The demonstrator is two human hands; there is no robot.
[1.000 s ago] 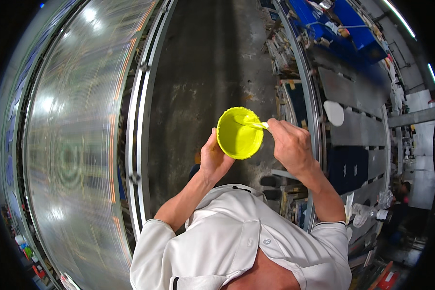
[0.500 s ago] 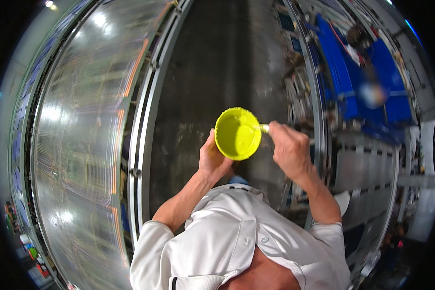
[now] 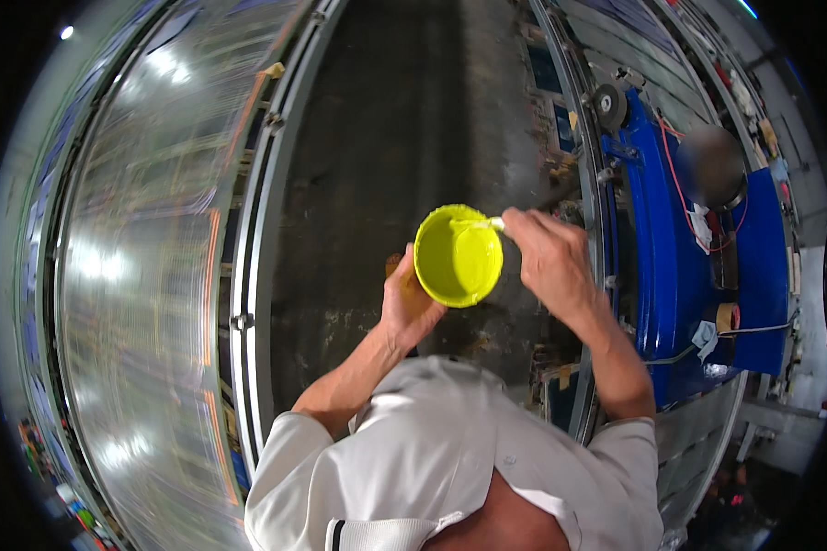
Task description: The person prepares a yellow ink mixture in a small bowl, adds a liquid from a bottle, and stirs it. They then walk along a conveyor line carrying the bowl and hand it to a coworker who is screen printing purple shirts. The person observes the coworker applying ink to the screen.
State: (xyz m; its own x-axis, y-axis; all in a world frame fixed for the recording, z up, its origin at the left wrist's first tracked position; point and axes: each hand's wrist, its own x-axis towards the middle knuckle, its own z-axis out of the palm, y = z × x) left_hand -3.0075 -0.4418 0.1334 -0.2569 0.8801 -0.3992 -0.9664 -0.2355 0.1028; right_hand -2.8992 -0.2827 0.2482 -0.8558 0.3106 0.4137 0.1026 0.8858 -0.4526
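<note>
A round tub (image 3: pixel 455 266) filled with bright yellow-green, paint-like paste, smeared over its rim, is held up in front of my body. My left hand (image 3: pixel 402 303) grips it from the left and below, fingers partly hidden behind it. My right hand (image 3: pixel 551 266) is closed on the pale handle of a stirring stick (image 3: pixel 487 222), whose working end is coated in the same paste and reaches inside the tub.
A long metal-railed table (image 3: pixel 138 275) with glossy translucent sheeting runs along my left. Between the rails lies a dark concrete floor (image 3: pixel 368 138). On my right stands a blue machine (image 3: pixel 652 239) with cables, beside another railed table (image 3: pixel 708 432) and stacked boards (image 3: pixel 547 119).
My right hand and the stirrer have shifted upward along the tub's rim. The blue machine has come down alongside me in the view, so I appear to have moved along the aisle.
</note>
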